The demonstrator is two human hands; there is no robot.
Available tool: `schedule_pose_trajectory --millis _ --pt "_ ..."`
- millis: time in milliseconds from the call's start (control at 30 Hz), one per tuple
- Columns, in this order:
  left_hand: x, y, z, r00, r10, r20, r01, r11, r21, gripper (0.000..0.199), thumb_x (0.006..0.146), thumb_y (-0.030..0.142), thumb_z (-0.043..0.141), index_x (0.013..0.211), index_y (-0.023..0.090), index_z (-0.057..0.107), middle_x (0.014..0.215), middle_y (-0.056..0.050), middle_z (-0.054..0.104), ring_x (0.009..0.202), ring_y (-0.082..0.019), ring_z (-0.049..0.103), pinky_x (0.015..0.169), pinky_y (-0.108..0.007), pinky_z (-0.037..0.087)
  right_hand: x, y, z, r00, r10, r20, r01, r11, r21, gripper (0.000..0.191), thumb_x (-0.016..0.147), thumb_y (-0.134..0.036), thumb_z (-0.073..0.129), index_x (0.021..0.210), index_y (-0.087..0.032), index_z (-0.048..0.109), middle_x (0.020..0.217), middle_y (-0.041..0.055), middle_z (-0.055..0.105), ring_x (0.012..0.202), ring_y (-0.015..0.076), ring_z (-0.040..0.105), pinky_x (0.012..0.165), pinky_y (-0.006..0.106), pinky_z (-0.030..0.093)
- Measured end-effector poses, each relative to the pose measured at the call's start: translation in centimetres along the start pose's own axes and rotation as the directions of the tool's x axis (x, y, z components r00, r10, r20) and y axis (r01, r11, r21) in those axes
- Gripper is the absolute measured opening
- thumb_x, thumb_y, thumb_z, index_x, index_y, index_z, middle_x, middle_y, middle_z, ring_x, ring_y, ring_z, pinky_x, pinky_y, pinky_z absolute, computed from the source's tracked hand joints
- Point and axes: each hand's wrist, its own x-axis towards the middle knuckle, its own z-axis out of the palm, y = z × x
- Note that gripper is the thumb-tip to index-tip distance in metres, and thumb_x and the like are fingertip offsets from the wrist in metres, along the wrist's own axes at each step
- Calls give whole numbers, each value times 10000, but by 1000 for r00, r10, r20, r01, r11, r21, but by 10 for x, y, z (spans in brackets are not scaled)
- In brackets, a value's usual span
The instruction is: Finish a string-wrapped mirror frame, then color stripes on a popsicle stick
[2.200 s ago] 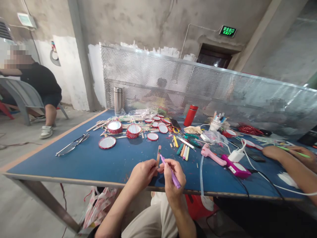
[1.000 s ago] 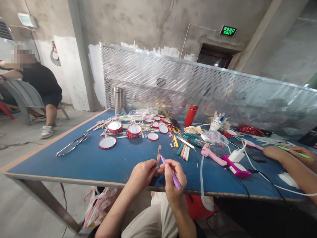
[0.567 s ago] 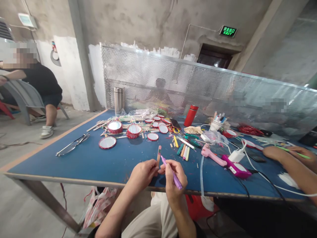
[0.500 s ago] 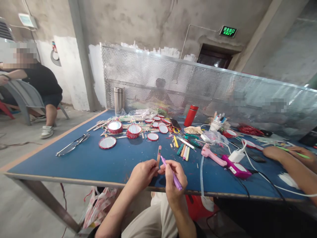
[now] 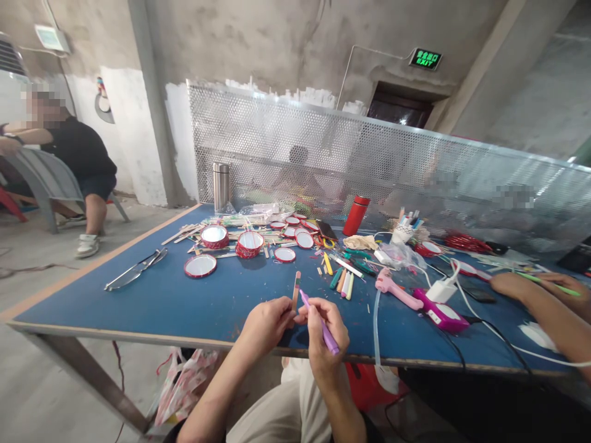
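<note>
Head view: the person's left hand (image 5: 266,326) pinches a flat wooden craft stick (image 5: 296,290), which stands upright above the fingers. The right hand (image 5: 325,329) grips a purple marker (image 5: 310,306) at a slant, its tip just beside the top of the stick; whether the two touch cannot be told. Both hands are close together at the near edge of a blue worktable (image 5: 115,307). Beyond them lie short coloured sticks (image 5: 344,285), and further left are red-rimmed round mirrors (image 5: 199,266) among scattered wooden sticks. To the right are a pink glue gun (image 5: 392,290) and a magenta device (image 5: 438,312) with a cable. At the right edge, a co-worker's hand (image 5: 566,289) holds a green pen (image 5: 547,280).
</note>
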Motion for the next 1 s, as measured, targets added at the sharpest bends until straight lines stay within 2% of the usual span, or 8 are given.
schedule_pose_trajectory --millis 200,400,667,833,1000 --pt "-1 -1 1 1000 8 -5 -8 1000 11 239 889 263 413 661 213 466 647 10 623 588 -127 539 562 -214 318 0 2 0 997 13 73 -16 999 38 118 904 -254 497 909 -190 595 715 18 697 599 143 682 577 241 565" --pt "-1 -1 0 1000 13 -11 -13 1000 18 226 884 247 426 665 213 472 652 13 628 593 -126 547 566 -210 322 1 -1 0 1000 -1 20 1 1000 8 111 901 -243 504 897 -189 600 697 10 690 591 136 679 572 233 560" --pt "-1 0 0 1000 12 -10 -12 1000 28 250 898 273 419 658 214 455 636 14 607 577 -126 527 553 -211 310 0 1 1 997 13 73 -17 999 51 107 902 -235 500 912 -187 595 719 18 697 593 138 680 570 239 565" --pt "-2 0 0 1000 14 -9 -14 999 33 218 882 238 437 668 212 469 653 15 620 591 -125 538 566 -206 322 0 -1 0 1000 11 10 -11 1000 3 116 905 -249 502 884 -187 598 676 1 679 573 128 667 571 227 551" --pt "-1 0 1 1000 11 -15 -11 999 53 257 900 271 422 654 215 472 635 14 616 581 -128 544 555 -212 318 0 1 0 998 16 59 -19 999 38 116 902 -256 500 909 -190 594 710 15 701 582 140 679 569 240 561"
